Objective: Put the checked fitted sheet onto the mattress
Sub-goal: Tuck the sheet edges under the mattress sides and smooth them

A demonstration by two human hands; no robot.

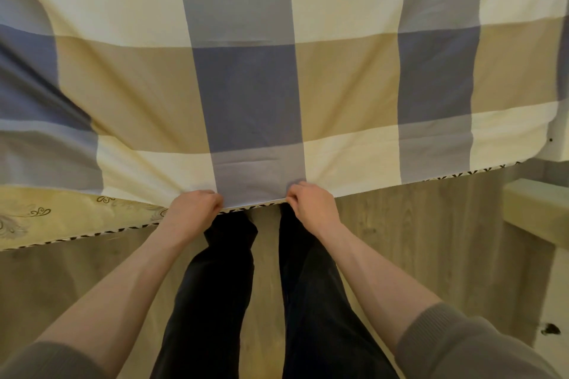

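Note:
The checked fitted sheet (246, 71), in blue, tan and cream squares, lies spread over the mattress and fills the upper part of the head view. My left hand (194, 209) grips the sheet's near edge with curled fingers. My right hand (311, 203) grips the same edge a little to the right. A bare strip of the mattress (61, 218), yellow with a floral pattern and black-and-white piping, shows at the lower left where the sheet stops short of the edge.
I stand at the mattress edge on a wooden floor (415, 240); my dark trouser legs (231, 286) are below my hands. A pale ledge or piece of furniture (538, 209) stands at the right, with a white wall beyond it.

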